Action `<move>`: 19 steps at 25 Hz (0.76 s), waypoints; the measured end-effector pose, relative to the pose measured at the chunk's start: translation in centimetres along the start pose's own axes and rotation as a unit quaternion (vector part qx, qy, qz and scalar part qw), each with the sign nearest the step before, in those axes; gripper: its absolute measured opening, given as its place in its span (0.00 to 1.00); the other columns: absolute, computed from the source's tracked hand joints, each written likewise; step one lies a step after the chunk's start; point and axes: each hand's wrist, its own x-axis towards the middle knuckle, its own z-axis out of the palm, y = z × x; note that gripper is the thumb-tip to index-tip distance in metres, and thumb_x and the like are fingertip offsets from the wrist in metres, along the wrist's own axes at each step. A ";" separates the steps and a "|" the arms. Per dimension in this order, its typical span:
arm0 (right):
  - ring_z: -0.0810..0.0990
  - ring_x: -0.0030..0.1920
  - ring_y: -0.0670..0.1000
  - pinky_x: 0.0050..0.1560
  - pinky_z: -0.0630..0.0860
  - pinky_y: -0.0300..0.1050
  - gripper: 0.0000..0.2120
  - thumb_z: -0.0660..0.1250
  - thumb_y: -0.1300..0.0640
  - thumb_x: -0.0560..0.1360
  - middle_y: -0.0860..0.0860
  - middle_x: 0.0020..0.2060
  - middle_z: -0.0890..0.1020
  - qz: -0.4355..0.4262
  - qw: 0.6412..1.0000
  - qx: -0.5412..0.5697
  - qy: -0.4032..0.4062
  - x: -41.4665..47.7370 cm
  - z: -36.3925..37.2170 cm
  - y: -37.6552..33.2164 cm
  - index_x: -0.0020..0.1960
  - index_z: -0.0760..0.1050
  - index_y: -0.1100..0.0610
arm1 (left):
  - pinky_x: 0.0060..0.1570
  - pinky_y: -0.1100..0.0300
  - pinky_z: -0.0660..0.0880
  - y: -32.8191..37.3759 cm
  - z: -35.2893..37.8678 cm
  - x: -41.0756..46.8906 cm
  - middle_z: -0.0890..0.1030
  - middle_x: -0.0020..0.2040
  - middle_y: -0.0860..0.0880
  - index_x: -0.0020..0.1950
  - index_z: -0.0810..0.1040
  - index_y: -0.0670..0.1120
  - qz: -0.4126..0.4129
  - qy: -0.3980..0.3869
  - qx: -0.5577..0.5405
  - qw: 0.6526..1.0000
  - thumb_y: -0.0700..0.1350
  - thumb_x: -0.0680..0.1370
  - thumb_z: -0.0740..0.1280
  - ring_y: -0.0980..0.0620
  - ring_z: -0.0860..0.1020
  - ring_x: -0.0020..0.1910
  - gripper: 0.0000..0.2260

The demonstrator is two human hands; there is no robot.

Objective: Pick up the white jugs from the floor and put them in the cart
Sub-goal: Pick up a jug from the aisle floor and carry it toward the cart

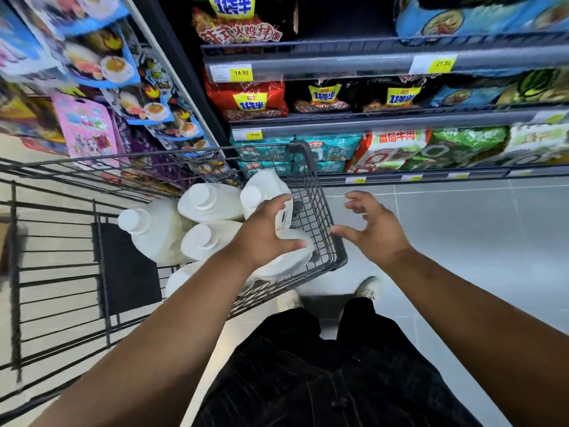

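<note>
Several white jugs lie packed in the near right corner of the black wire cart (311, 171). One jug (212, 202) points its cap up at me, another (154, 234) lies to its left, and a third (204, 240) is below them. My left hand (264, 238) hovers inside the cart with spread fingers. Its thumb rests on the jug (288, 260) lying against the cart's right wall, and its fingertips reach over the jug (266, 184) in the far corner. My right hand (375, 229) is just outside the cart's right wall, loosely curled and holding nothing.
Store shelves (369, 61) full of noodle packets run along the top and right, with yellow price tags. Hanging snack packs (89, 131) crowd the rack at the left behind the cart. Grey tiled floor (477, 241) stretches to the right. My shoe (369, 288) and dark trousers are below.
</note>
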 end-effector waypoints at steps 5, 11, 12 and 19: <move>0.77 0.58 0.48 0.59 0.74 0.46 0.32 0.77 0.47 0.66 0.46 0.59 0.79 0.014 0.996 0.033 0.081 -3.1 -7.4 1.6 0.67 0.69 0.48 | 0.60 0.65 0.65 7.9 1.1 1.4 0.71 0.71 0.50 0.75 0.63 0.57 0.077 -0.004 0.009 0.997 0.51 0.68 0.80 0.57 0.70 0.64 0.41; 0.79 0.54 0.48 0.56 0.75 0.45 0.27 0.77 0.50 0.68 0.45 0.57 0.78 0.034 0.974 0.088 0.205 -9.2 -19.7 7.3 0.64 0.72 0.44 | 0.68 0.54 0.70 20.2 7.5 3.2 0.75 0.66 0.54 0.74 0.66 0.57 0.173 -0.009 0.017 0.985 0.54 0.69 0.78 0.55 0.74 0.64 0.36; 0.79 0.53 0.48 0.55 0.76 0.45 0.25 0.77 0.50 0.68 0.46 0.57 0.78 0.041 0.969 0.100 0.224 -10.6 -22.0 8.8 0.63 0.73 0.44 | 0.67 0.54 0.71 22.6 9.6 3.3 0.75 0.64 0.55 0.73 0.67 0.57 0.191 -0.015 0.016 0.981 0.54 0.69 0.78 0.55 0.75 0.63 0.35; 0.79 0.48 0.48 0.52 0.78 0.49 0.20 0.76 0.49 0.68 0.44 0.50 0.80 0.100 0.915 0.144 0.363 -20.7 -37.6 20.6 0.58 0.75 0.40 | 0.70 0.54 0.67 40.6 26.0 2.8 0.72 0.71 0.50 0.73 0.64 0.59 0.298 -0.123 0.082 0.943 0.60 0.70 0.74 0.52 0.71 0.69 0.35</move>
